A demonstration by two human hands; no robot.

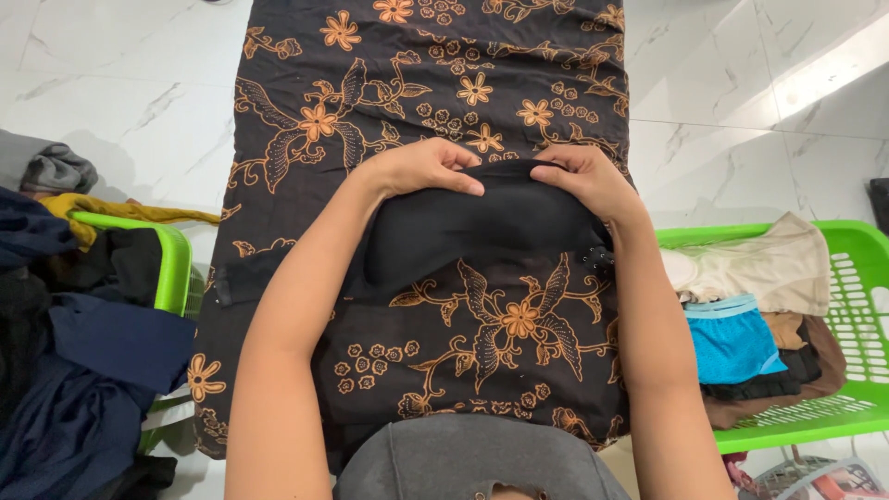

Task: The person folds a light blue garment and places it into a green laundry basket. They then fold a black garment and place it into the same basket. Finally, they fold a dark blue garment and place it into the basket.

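Observation:
A small black garment [463, 227], padded and curved, lies on a dark brown cloth [435, 74] printed with orange flowers, spread over a narrow board. My left hand [421, 167] presses down on the garment's upper left edge, fingers curled over it. At the upper right edge my right hand [583, 181] grips the same garment. A black strap [243, 278] trails off to the left, and a small hook clasp [597, 256] shows at the right end.
A green plastic basket [866, 278] at the right holds folded clothes, beige, blue and brown. At the left, another green basket [171, 264] overflows with dark blue, black and yellow clothes. White marble floor tiles [139, 102] surround the board.

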